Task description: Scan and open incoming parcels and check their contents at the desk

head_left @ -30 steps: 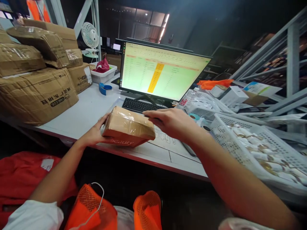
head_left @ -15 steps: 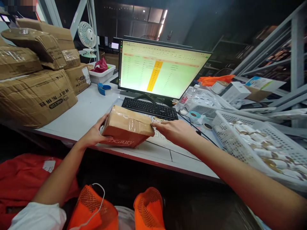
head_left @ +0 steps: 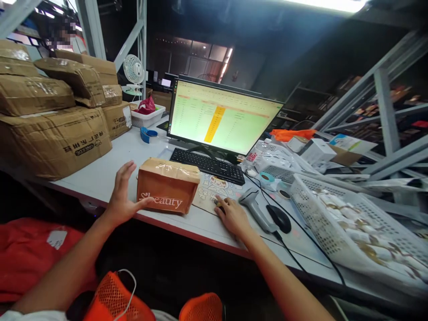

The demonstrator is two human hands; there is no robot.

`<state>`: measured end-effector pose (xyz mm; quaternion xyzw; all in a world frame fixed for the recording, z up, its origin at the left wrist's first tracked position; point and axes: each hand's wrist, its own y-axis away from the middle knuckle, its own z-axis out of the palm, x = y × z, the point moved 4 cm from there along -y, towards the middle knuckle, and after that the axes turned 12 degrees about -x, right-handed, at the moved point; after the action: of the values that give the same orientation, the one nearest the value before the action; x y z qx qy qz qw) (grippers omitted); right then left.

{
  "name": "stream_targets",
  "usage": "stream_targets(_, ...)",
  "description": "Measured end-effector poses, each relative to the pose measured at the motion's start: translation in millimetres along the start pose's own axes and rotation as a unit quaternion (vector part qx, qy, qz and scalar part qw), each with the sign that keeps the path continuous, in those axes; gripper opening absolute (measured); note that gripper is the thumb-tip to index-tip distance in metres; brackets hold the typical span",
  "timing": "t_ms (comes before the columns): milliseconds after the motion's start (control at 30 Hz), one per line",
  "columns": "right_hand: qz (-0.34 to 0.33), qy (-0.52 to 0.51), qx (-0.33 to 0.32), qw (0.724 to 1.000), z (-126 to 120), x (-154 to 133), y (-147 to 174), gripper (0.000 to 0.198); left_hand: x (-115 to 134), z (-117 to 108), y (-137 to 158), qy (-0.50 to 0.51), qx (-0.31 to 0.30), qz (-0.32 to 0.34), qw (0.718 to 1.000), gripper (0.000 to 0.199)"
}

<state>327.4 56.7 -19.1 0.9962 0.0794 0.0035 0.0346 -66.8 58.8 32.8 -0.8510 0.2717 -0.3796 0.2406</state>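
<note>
A white sleeve (head_left: 38,316) shows at the near left edge, short enough to leave the forearm bare down to the left hand (head_left: 122,200); the right hand (head_left: 232,216) and its forearm are bare too. Along the near edge, a bright orange mesh vest appears as a larger left panel (head_left: 112,296) and a smaller, rounded right panel (head_left: 202,307), with white cloth (head_left: 163,316) between and a thin white cord (head_left: 134,285) looping over the left one

Some parts not possible to see
The monitor (head_left: 245,122) shows writing too small for reading; the underside of the right hand (head_left: 234,217) is hidden; the left edge cuts the large carton (head_left: 50,145).
</note>
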Motion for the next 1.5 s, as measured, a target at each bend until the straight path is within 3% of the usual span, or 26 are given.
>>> stream_targets(67, -0.058, -0.085, 0.056, 0.993, -31.1, -10.8, -12.5, 0.052, 35.3, 1.3, -15.6, -0.097, -0.009, 0.064, 0.993, 0.089)
stream_targets(133, -0.133, -0.184, 0.131, 0.965, -70.1, -26.9, -30.8, 0.051, 50.0, 14.7, -39.7, -0.141, -0.051, 0.073, 0.986, 0.078)
stream_targets(200, -0.184, -0.258, 0.167, 0.934, -101.9, -46.2, -53.5, 0.049, 46.3, 33.4, -61.3, -0.167, -0.074, 0.051, 0.982, 0.065)
stream_targets(267, -0.217, -0.313, 0.152, 0.912, -119.9, -67.0, -75.6, 0.048, 34.3, 50.6, -70.7, -0.188, -0.074, 0.034, 0.979, 0.052)
stream_targets(367, -0.262, -0.346, 0.084, 0.897, -125.7, -96.1, -95.5, 0.044, 20.4, 62.7, -59.1, -0.207, -0.033, 0.031, 0.977, 0.044)
stream_targets(467, -0.292, -0.316, 0.014, 0.903, -120.4, -116.9, -97.4, 0.045, 19.0, 62.3, -35.6, -0.213, 0.006, 0.039, 0.976, 0.042)
stream_targets(567, -0.302, -0.276, -0.005, 0.912, -118.1, -126.4, -89.5, 0.053, 23.1, 59.7, -22.4, -0.204, 0.009, 0.03, 0.978, 0.036)
stream_targets(900, -0.265, -0.196, -0.051, 0.943, -123.4, -132.4, -86.9, 0.064, 41.3, 49.3, -25.6, -0.23, 0.082, 0.12, 0.962, 0.021)
stream_targets(1100, -0.242, -0.03, -0.052, 0.969, -137.0, -152.9, -75.6, 0.044, 44.2, 44.7, -30.2, -0.236, 0.092, 0.125, 0.959, 0.018)
stream_targets(1167, -0.217, 0.034, -0.046, 0.974, -144.3, -157.1, -72.6, 0.041, 43.5, 45.1, -30.3, -0.236, 0.09, 0.123, 0.96, 0.018)
stream_targets(1267, -0.117, 0.061, 0.012, 0.991, -156.1, -148.7, -85.1, 0.046, 47.9, 47.4, -23.8, -0.232, 0.086, 0.132, 0.96, 0.018)
stream_targets(1333, -0.059, 0.028, 0.031, 0.997, -155.8, -137.2, -102.8, 0.047, 53.6, 47.6, -16.8, -0.226, 0.07, 0.126, 0.963, 0.02)
stream_targets(1400, -0.054, -0.026, -0.006, 0.998, -145.0, -128.6, -122.4, 0.047, 58.9, 44.7, -13.6, -0.227, 0.024, 0.099, 0.969, 0.026)
stream_targets(1500, -0.065, -0.099, -0.074, 0.99, -124.3, -123.0, -142.0, 0.054, 64.5, 34.3, -27.2, -0.236, -0.103, 0.062, 0.964, 0.039)
